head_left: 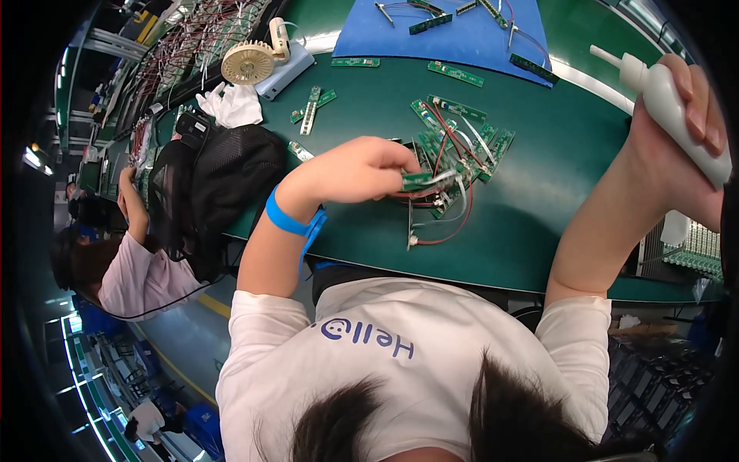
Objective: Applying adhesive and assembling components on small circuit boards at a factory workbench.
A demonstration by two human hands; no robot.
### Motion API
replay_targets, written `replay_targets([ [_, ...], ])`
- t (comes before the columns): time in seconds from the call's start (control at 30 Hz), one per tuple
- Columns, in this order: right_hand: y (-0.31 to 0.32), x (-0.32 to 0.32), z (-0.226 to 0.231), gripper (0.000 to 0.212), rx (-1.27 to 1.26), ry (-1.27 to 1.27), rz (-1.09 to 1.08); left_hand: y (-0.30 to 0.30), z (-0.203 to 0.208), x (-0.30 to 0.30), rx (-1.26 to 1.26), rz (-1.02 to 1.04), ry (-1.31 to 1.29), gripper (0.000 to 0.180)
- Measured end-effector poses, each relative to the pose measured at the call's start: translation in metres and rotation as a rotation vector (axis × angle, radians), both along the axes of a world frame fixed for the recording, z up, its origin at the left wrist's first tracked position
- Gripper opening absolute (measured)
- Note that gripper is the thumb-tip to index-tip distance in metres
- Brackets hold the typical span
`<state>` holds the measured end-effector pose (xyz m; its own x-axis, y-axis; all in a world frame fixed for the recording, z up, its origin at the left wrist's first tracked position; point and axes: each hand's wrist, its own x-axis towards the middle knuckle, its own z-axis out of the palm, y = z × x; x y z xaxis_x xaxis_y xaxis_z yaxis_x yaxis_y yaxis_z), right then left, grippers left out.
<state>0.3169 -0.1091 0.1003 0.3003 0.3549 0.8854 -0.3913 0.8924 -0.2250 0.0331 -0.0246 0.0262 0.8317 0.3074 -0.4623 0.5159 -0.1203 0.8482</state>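
Observation:
My left hand, with a blue strap round the wrist, pinches a narrow green circuit board by its end. Red, black and white wires lead from around this board; one red wire loops down toward the near table edge. Right beyond it lies a jumbled pile of similar wired circuit boards, partly hidden by the hand and the wires. Raised at the right, my right hand is wrapped round a white squeeze bottle, its thin nozzle pointing up and left.
More circuit boards lie on the green table, and others rest on a blue mat at the back. To the left are a small fan, white gloves and a black mesh bag. Another person sits beyond it.

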Motion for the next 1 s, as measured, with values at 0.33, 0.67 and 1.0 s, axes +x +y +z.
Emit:
replay_targets([
  [0.33, -0.007, -0.007, 0.0, 0.02, -0.003, 0.06, 0.045, 0.004, 0.003, 0.035, -0.67, 0.083, -0.64, 0.028],
  [0.67, -0.012, -0.008, 0.003, 0.018, 0.012, 0.117, 0.076, 0.007, -0.005, 0.036, -0.445, 0.303, -0.67, 0.028],
  [1.0, -0.007, 0.004, -0.006, 0.016, -0.008, 0.195, 0.118, 0.015, -0.006, 0.02, 0.172, 0.124, 0.002, 0.027],
])
